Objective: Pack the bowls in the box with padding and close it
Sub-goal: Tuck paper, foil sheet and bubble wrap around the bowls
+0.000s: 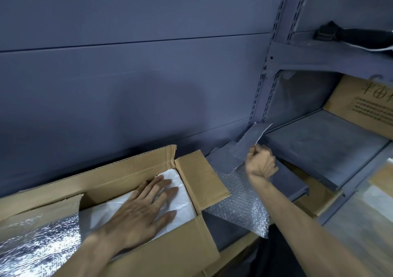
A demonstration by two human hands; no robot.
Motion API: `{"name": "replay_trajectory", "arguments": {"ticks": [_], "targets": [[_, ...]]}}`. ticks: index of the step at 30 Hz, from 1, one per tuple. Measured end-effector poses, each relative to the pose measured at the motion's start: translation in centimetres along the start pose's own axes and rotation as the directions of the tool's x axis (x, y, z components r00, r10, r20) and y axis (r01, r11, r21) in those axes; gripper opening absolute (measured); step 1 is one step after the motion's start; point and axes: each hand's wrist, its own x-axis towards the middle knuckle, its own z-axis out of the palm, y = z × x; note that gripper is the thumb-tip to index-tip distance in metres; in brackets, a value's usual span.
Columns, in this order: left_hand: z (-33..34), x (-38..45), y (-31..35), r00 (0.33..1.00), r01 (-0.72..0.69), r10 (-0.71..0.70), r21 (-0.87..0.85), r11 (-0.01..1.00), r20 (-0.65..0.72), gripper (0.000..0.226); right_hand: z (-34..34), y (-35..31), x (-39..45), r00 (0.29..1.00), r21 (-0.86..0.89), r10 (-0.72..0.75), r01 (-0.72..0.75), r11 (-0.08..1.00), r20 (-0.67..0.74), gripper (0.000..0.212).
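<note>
Pressing down inside the open cardboard box (148,191), the left hand (144,208) lies flat with fingers spread on white padding (182,204), while the right hand (260,164) is closed in a pinch on the corner of a silvery foil bubble-wrap sheet (238,194) that drapes beside the box's right end flap (202,179). Packing looks well along to me: no bowls show, so they are presumably under the white layer, though I cannot confirm that. More foil wrap (38,240) lines the box's left part. What remains, I judge, is laying the held sheet in and folding the flaps, all standing open. Another printed carton (361,104) sits on the grey shelf (319,145) at right.
</note>
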Motion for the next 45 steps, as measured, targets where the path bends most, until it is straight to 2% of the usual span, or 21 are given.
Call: {"name": "replay_trajectory", "arguments": {"ticks": [2, 4, 7, 9, 11, 12, 14, 16, 18, 20, 21, 23, 25, 27, 29, 31, 35, 38, 42, 45], "targets": [[-0.1, 0.0, 0.0, 1.000, 0.005, -0.005, -0.024, 1.000, 0.005, 0.065, -0.5, -0.1, -0.2, 0.996, 0.091, -0.066, 0.071, 0.993, -0.063, 0.017], [-0.1, 0.0, 0.0, 1.000, 0.008, -0.008, -0.046, 0.999, 0.007, 0.065, -1.4, -1.4, -0.6, 0.982, 0.271, -0.142, 0.170, 0.947, -0.122, 0.017], [-0.2, 0.0, 0.0, 1.000, 0.004, -0.004, -0.053, 0.999, 0.007, 0.066, -4.3, -5.2, -2.3, 0.952, 0.538, -0.275, 0.303, 0.787, -0.134, 0.014], [-0.4, -0.1, 0.0, 1.000, -0.001, 0.001, -0.094, 0.996, 0.000, 0.065, -6.5, -7.6, -4.7, 0.951, 0.712, -0.308, 0.243, 0.659, -0.040, 0.007], [-0.7, -0.4, 0.1, 0.999, -0.002, -0.005, -0.173, 0.985, -0.039, 0.064, -8.3, -8.5, -7.7, 0.930, 0.839, -0.337, 0.065, 0.540, 0.145, 0.002], [-1.0, -0.5, 0.2, 0.998, -0.008, -0.005, -0.200, 0.980, -0.066, 0.063, -8.9, -8.4, -9.3, 0.893, 0.855, -0.374, -0.023, 0.518, 0.251, 0.004], [-1.6, -0.6, 0.2, 0.990, -0.022, -0.011, -0.240, 0.971, -0.138, 0.053, -9.5, -7.8, -12.1, 0.781, 0.813, -0.454, -0.115, 0.571, 0.429, 0.014], [-2.7, -0.7, 0.2, 0.967, 0.028, -0.127, -0.405, 0.914, -0.219, 0.039, -9.5, -6.9, -14.4, 0.706, 0.725, -0.491, -0.047, 0.687, 0.511, 0.027], [-3.7, -0.8, -0.1, 0.870, 0.086, -0.358, -0.612, 0.786, -0.338, 0.042, -9.2, -6.1, -16.3, 0.661, 0.598, -0.525, 0.142, 0.789, 0.536, 0.031], [-4.0, -1.2, -0.7, 0.694, 0.120, -0.556, -0.688, 0.715, -0.457, 0.047, -8.6, -5.6, -17.6, 0.618, 0.409, -0.594, 0.432, 0.804, 0.515, 0.025], [-4.0, -1.4, -0.9, 0.626, 0.128, -0.601, -0.695, 0.708, -0.497, 0.046, -8.3, -5.6, -18.2, 0.601, 0.338, -0.635, 0.540, 0.771, 0.486, 0.022], [-4.0, -1.5, -1.0, 0.575, 0.123, -0.586, -0.648, 0.752, -0.570, 0.033, -8.1, -6.0, -18.9, 0.567, 0.261, -0.705, 0.669, 0.696, 0.427, 0.017], [-3.9, -1.3, -0.8, 0.599, 0.095, -0.452, -0.502, 0.860, -0.661, 0.021, -7.8, -6.2, -19.5, 0.543, 0.170, -0.746, 0.753, 0.636, 0.385, 0.014], [-3.5, -0.8, -0.5, 0.656, 0.029, -0.219, -0.266, 0.964, -0.722, 0.017, -7.5, -5.9, -19.8, 0.559, 0.147, -0.753, 0.761, 0.632, 0.346, 0.016], [-3.2, -0.5, -0.1, 0.707, -0.058, -0.023, -0.089, 0.994, -0.707, 0.011, -7.4, -5.5, -20.1, 0.571, 0.164, -0.747, 0.746, 0.646, 0.341, 0.020], [-3.0, -0.4, 0.2, 0.743, -0.101, 0.076, 0.000, 0.995, -0.665, 0.010, -7.0, -5.2, -20.0, 0.550, 0.160, -0.758, 0.762, 0.627, 0.351, 0.021], [-3.0, -0.3, 0.5, 0.769, -0.032, 0.092, 0.106, 0.994, -0.633, 0.017, -6.5, -5.1, -19.0, 0.581, 0.080, -0.688, 0.736, 0.673, 0.435, 0.030], [-2.9, -0.3, 0.5, 0.849, -0.097, 0.113, 0.057, 0.994, -0.516, 0.032, -6.4, -4.9, -18.4, 0.579, 0.083, -0.668, 0.724, 0.685, 0.468, 0.037], [-2.3, -0.3, 0.3, 0.928, -0.112, 0.121, 0.045, 0.993, -0.354, 0.061, -6.2, -4.7, -17.5, 0.497, 0.121, -0.703, 0.767, 0.630, 0.508, 0.043], [-1.7, -0.2, -0.1, 0.974, -0.062, 0.058, -0.013, 0.998, -0.219, 0.081, -6.1, -5.3, -16.2, 0.418, 0.113, -0.716, 0.817, 0.565, 0.560, 0.053]]}}
